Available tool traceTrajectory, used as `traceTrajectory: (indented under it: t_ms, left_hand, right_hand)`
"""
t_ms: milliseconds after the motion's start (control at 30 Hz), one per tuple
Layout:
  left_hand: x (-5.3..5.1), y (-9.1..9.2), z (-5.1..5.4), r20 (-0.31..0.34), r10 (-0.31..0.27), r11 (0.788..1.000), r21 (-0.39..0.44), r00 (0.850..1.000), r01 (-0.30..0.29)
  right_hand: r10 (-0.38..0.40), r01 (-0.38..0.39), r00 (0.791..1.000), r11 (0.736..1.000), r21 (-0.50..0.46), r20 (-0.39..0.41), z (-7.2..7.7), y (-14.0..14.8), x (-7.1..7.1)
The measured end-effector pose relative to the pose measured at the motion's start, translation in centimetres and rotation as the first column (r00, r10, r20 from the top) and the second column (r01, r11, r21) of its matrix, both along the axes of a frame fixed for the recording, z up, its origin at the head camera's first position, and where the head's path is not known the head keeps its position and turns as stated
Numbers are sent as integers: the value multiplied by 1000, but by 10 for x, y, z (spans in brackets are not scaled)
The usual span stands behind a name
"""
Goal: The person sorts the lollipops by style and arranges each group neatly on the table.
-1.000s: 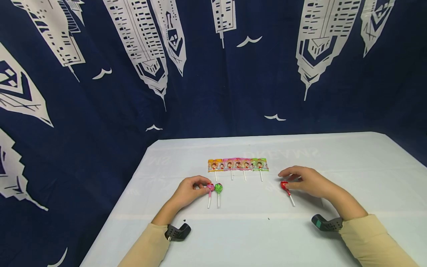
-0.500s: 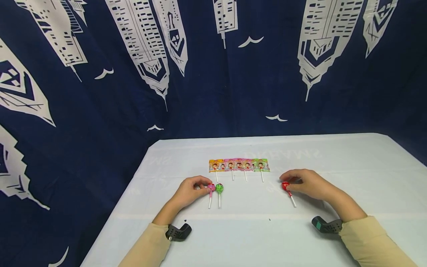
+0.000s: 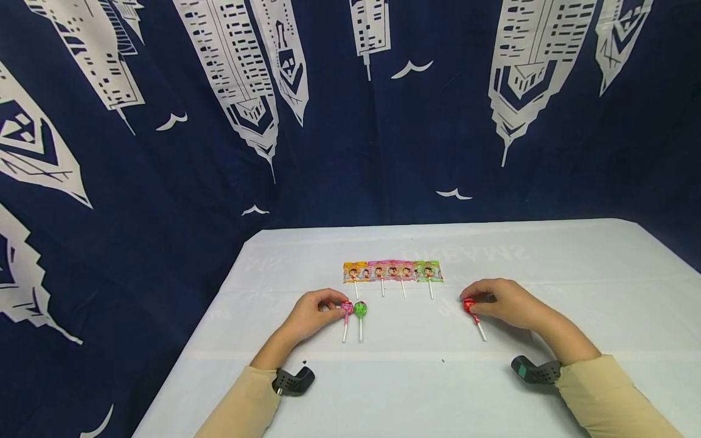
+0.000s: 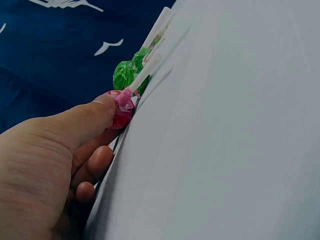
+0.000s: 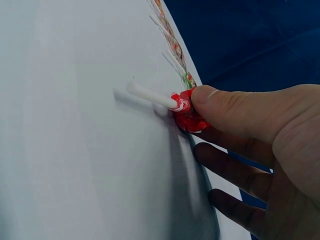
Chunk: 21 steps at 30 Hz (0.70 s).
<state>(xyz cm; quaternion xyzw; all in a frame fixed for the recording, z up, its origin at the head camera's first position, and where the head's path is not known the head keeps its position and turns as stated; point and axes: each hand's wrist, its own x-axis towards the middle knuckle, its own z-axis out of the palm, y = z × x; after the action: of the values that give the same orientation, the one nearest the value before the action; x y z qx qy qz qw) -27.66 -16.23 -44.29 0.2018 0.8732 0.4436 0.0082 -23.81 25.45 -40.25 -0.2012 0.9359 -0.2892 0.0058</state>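
Note:
Thumb and fingers of my left hand (image 3: 313, 314) pinch the head of a pink lollipop (image 3: 347, 309), its white stick pointing toward me. Right beside it lies a green lollipop (image 3: 360, 310), also stick toward me; in the left wrist view the green wrapper (image 4: 125, 75) shows just past the pink one. Over to the right, my right hand (image 3: 506, 299) pinches a red lollipop (image 3: 469, 305) by its head. The white stick (image 5: 150, 95) of the red one angles out over the table in the right wrist view.
Behind the hands, flat-wrapped lollipops lie in a row: an orange one (image 3: 356, 272), pink ones (image 3: 391, 270) and a green one (image 3: 428, 271). A white cloth covers the table (image 3: 394, 389). A dark blue curtain (image 3: 350, 152) hangs behind it.
The right hand has come slightly toward me and its fingers have closed in on the red lollipop's head. The left hand holds still; the whole head view has shifted a little.

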Motion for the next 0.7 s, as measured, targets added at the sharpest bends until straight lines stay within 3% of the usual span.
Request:
traceTrajectory:
  t_ms: [700]
  left_hand:
    - [-1, 0, -1, -8, -5, 1000, 4, 1000, 6]
  right_hand:
    - [-16, 15, 999, 1000, -21, -29, -1, -1, 0]
